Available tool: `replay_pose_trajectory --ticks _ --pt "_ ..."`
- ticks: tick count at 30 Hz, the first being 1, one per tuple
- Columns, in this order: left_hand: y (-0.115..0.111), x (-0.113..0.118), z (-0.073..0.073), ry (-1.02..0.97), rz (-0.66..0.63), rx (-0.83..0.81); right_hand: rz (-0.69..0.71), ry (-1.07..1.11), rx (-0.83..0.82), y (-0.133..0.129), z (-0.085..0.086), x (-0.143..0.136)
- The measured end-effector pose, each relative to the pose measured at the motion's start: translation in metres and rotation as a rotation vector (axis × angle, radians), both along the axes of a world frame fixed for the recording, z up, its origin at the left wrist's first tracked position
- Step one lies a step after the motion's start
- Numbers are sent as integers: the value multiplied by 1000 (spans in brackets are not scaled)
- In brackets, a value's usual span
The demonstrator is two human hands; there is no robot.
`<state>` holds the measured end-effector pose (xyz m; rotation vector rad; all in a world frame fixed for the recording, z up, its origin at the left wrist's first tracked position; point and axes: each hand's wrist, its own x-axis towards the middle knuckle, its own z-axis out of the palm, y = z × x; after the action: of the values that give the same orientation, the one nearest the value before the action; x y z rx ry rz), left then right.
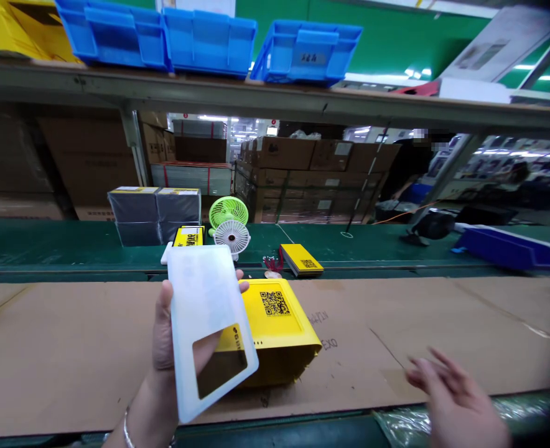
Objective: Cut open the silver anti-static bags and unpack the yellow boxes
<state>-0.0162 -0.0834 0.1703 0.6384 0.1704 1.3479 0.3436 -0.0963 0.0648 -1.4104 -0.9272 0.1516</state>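
Translucent white, the soft phone case (207, 330) is gripped upright by the left hand (165, 348) fingers, yellow cardboard box (277, 330) just behind them, while the right hand (452, 398) hovers empty, fingers spread.

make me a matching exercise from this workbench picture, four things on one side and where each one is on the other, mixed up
Things:
1. translucent white phone case
2. yellow box with a QR code
3. small green and white desk fan
4. blue plastic bins

Places:
A. on the top shelf
B. lying on the brown cardboard sheet
C. held up in the left hand
D. standing on the green conveyor belt

Pairs: 1-C, 2-B, 3-D, 4-A

The right hand is open and holds nothing.
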Motion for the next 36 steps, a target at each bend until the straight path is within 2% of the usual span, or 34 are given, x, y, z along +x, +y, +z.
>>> replay_pose_trajectory --ticks 2,4,6,9,11,14,15,16,17,19,21,24,27,30,36 --pt "-2 5 -2 13 36 -22 181 -325 -7 3 13 -44" --pt "-4 11 -5 35 44 -66 497 -686 168 1 32 -89" --pt "-6 16 -9 83 24 -106 704 -833 289 -2 51 -124" --pt "-6 18 -13 260 29 -71 828 -736 296 -4 72 -150" --pt "-4 14 -13 493 211 43 814 -543 216 -1 84 -153" --pt "2 1 -3 973 649 358 841 -221 54 8 100 -147" --pt "4 -3 2 1131 721 487 888 -142 0 11 105 -145" --pt "6 -7 7 1269 727 605 946 -80 -53 14 109 -143" --pt "8 -10 11 1384 671 696 1004 -33 -106 17 112 -141" --pt "14 -15 16 1534 530 761 1073 29 -180 23 111 -137" --pt "21 -17 13 1596 478 718 1024 -23 -180 29 103 -132" --pt "32 -18 0 1638 450 633 871 -369 -172 35 85 -123" --pt "39 -18 -11 1716 395 581 848 -605 -293 40 69 -113" --pt "39 -17 -13 1796 365 546 835 -572 -348 43 62 -107" --pt "37 -17 -7 1809 331 496 920 -274 -300 52 53 -99"
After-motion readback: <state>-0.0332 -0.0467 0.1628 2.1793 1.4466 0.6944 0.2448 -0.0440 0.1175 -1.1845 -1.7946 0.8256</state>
